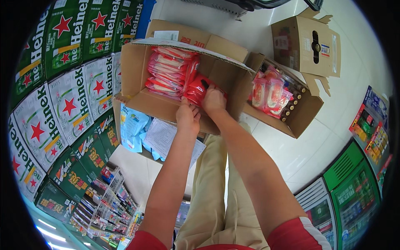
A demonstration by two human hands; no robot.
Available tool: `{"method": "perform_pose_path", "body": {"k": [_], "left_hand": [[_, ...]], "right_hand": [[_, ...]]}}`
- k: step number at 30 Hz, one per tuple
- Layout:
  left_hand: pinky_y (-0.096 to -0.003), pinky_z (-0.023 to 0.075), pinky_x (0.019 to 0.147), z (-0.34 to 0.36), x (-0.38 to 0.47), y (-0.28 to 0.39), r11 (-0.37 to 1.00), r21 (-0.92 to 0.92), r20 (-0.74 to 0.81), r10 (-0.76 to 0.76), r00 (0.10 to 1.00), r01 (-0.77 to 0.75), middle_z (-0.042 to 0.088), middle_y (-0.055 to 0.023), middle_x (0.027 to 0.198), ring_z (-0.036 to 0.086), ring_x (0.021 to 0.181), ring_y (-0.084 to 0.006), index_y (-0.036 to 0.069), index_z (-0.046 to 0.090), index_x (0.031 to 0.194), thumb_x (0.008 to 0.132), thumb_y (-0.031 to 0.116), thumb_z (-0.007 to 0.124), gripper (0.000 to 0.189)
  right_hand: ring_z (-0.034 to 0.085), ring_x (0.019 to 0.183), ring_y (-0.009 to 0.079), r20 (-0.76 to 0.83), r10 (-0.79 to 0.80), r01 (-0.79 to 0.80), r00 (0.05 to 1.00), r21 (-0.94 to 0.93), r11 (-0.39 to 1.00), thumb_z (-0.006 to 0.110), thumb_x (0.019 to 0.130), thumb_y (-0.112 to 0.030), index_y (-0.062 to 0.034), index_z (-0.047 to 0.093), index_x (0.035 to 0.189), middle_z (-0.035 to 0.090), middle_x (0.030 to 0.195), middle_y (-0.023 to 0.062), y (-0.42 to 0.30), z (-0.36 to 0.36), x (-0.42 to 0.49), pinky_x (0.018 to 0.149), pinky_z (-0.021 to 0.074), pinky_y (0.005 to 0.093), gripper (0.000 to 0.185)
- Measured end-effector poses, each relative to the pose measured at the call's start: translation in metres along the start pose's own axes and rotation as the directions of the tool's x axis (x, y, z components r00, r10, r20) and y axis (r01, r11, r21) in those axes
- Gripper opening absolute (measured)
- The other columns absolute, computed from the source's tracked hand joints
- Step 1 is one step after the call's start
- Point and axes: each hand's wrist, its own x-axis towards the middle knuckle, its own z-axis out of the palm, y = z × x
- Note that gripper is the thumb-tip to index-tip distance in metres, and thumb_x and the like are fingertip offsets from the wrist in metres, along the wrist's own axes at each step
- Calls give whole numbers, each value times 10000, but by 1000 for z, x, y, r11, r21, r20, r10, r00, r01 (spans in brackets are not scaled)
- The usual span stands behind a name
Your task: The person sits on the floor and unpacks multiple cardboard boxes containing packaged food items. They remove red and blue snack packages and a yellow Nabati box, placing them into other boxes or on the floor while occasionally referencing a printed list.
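Both my hands reach into a large open cardboard box (pixel 156 104). A stack of flat red-and-clear plastic packets (pixel 168 73) fills its left side. To the right of that stack is a bright red plastic packet (pixel 196 89) with a black mark. My right hand (pixel 215 98) is closed on the upper right part of this packet, its fingertips partly hidden. At the packet's lower left edge is my left hand (pixel 188 115), thumb and fingers close together; whether it pinches the packet or only touches it cannot be told.
To the right, a smaller carton (pixel 281 126) holds red packets (pixel 270 90) and capped bottles (pixel 290 107). Behind it lies another carton (pixel 318 47). Light-blue pouches (pixel 132 128) and a printed sheet (pixel 165 137) are in a box below. Stacked Heineken cases (pixel 65 106) line the left; drinks coolers (pixel 353 190) stand lower right.
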Motion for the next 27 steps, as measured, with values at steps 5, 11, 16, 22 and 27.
{"method": "perform_pose_path", "body": {"k": [5, 11, 16, 22, 27], "left_hand": [[-439, 269, 1027, -9, 7, -5, 1000, -13, -5, 16, 1000, -16, 386, -219, 1284, 379, 1184, -342, -30, 309, 1316, 914, 382, 456, 594], [-420, 340, 973, -4, 5, -6, 993, 104, 42, 58, 997, -62, 428, -196, 1246, 436, 1124, -323, -9, 376, 1272, 896, 288, 511, 498], [-372, 390, 892, 2, 0, -9, 952, 241, 49, 181, 982, -188, 524, -115, 1117, 485, 1043, -217, 16, 457, 1200, 882, 262, 549, 413], [-259, 452, 807, 30, -53, -1, 903, 263, 494, 175, 852, -338, 609, -63, 984, 574, 886, -118, -13, 533, 1092, 865, 106, 569, 259], [-232, 495, 692, 69, -104, -44, 809, 389, 610, 133, 781, -442, 639, -89, 902, 609, 772, -113, -41, 545, 1026, 816, 1, 610, 224]], "right_hand": [[613, 823, 375, 58, -140, 141, 988, -7, 990, 612, 764, -201, -15, 581, 958, 623, 850, 236, 20, -21, -2, 730, 501, 436, 270], [569, 712, 425, -132, -197, 218, 972, 173, 960, 637, 759, -182, -5, 604, 836, 588, 730, 249, 30, -27, -11, 623, 466, 451, 196], [567, 560, 251, -75, -156, 173, 985, 436, 883, 640, 787, -154, 9, 583, 800, 571, 618, 143, 25, -63, -38, 529, 426, 373, 173], [412, 410, 57, 133, -52, -89, 990, 857, 508, 629, 823, -126, -35, 573, 828, 503, 567, -17, 49, -140, -80, 366, 287, 241, 107], [342, 359, 30, 163, 14, -158, 987, 931, 329, 628, 826, -106, -69, 586, 855, 463, 534, -52, 121, -179, -112, 319, 223, 211, 62]]}}
